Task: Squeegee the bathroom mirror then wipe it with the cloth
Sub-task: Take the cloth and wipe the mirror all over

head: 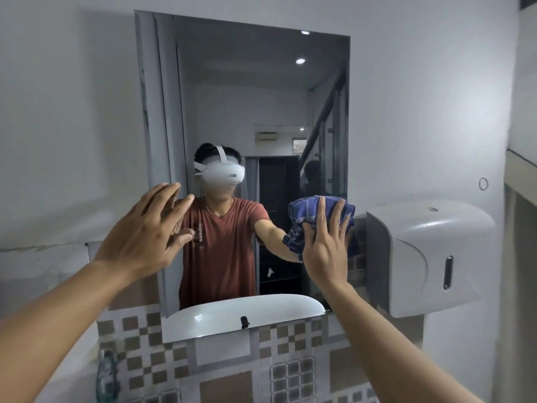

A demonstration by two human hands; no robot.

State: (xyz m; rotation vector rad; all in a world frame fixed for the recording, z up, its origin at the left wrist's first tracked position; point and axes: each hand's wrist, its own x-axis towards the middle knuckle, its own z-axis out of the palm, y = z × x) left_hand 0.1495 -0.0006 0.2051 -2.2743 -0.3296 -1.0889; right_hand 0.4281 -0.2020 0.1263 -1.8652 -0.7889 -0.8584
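The right hand (325, 242) presses the cloth (305, 210) flat on the mirror (247, 97) near its right edge; left hand (145, 228) spread, empty

Both arms reach forward; left grip (145, 231) spread wide, right grip (325, 245) flat (fingers straight, pointing up).

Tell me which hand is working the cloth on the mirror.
The right hand, pressing the blue checked cloth flat against the mirror near its right edge. The left hand holds nothing, fingers spread by the mirror's left edge.
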